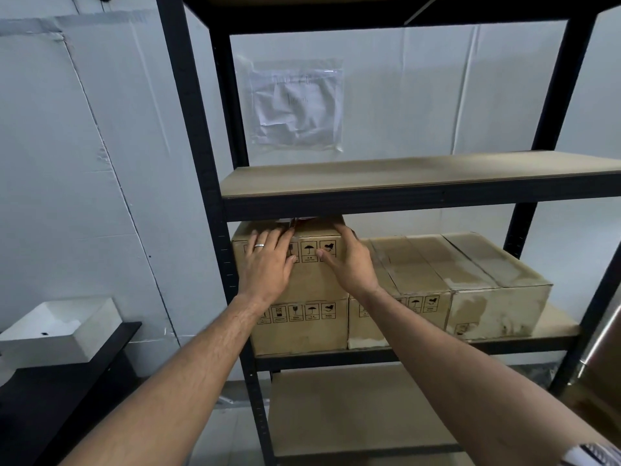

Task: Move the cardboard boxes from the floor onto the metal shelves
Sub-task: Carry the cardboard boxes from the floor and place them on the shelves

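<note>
A black metal shelf unit (416, 205) with brown boards fills the view. On its middle shelf, at the left, two cardboard boxes are stacked: the upper box (314, 280) on the lower box (302, 334). My left hand (268, 260), wearing a ring, lies flat against the upper box's front face. My right hand (349, 260) presses on the same box's front right corner, fingers at its top edge. Two more cardboard boxes, one (410, 274) and another (497, 287), lie side by side to the right on that shelf.
The shelf above (403, 173) and the one below (353, 408) carry nothing. A plastic sleeve with paper (297, 104) hangs on the white wall behind. A white basin (57, 327) sits on a black stand at left. Something brown and shiny (601, 381) stands at the right edge.
</note>
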`<state>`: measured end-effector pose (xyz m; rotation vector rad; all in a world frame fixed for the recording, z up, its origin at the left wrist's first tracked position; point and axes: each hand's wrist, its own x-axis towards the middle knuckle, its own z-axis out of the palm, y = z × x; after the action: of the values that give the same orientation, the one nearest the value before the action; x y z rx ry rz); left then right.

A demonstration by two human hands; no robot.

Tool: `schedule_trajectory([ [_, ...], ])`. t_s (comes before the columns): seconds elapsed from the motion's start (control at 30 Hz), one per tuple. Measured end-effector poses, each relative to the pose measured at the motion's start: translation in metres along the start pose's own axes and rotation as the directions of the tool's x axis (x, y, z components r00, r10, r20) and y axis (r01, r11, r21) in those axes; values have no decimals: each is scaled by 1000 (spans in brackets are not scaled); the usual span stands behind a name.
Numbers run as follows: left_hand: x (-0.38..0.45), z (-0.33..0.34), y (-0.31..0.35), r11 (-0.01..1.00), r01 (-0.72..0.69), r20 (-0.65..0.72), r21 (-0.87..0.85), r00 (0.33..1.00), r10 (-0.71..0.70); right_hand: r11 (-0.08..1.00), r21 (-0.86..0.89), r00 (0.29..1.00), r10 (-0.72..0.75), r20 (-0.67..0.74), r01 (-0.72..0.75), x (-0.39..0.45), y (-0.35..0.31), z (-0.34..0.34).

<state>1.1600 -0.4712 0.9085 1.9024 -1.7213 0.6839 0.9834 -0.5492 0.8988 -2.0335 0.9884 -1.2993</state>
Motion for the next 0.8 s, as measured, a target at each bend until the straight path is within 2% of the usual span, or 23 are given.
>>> schedule_trajectory([
  [0.13, -9, -1, 11, 997, -46, -17, -59, 999, 46, 998, -64, 999, -29, -26, 27, -14, 0, -7],
  [0.43, -27, 15, 70, 966, -215, -48, -146, 976, 210, 978, -205, 995, 7, -99, -27, -65, 22, -58],
  [0.63, -40, 30, 153, 918, -323, -10, -232, 944, 330, 907, -412, 986, 17, -165, -85, -115, 50, -135],
  [0.8, -52, 43, 242, 848, -437, -19, -300, 891, 453, 781, -610, 976, 2, -218, -138, -166, 77, -220],
])
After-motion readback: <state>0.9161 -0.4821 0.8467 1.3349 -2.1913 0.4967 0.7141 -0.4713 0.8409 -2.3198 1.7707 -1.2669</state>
